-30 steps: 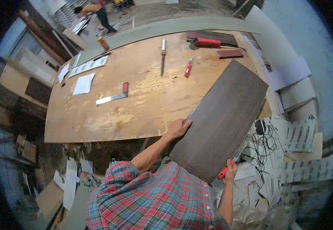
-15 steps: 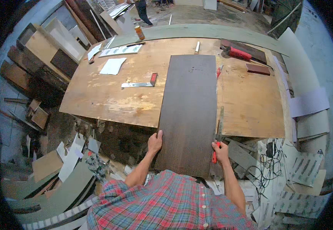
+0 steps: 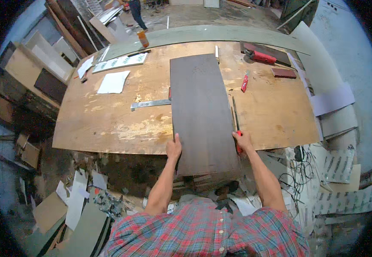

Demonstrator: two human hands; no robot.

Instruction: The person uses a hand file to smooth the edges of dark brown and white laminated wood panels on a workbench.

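Note:
A long dark grey-brown board lies over the wooden worktable, its near end sticking out past the front edge toward me. My left hand grips the board's left edge, thumb on top. On the opposite edge my right hand is closed round a red-handled file and also touches the board. The file's long thin dark blade points away from me, beside the board. A metal try square sits left of the board, its red stock mostly covered by it. To the right lies a red utility knife.
A red angle grinder and a reddish-brown block rest at the far right. White paper and an orange bottle are at the far left. Offcuts and tangled cable surround the near side. A person stands beyond.
The board has turned, its far end swinging left over the try square's stock. Its near end has come off my body, and both hands moved with it. The utility knife is now fully uncovered.

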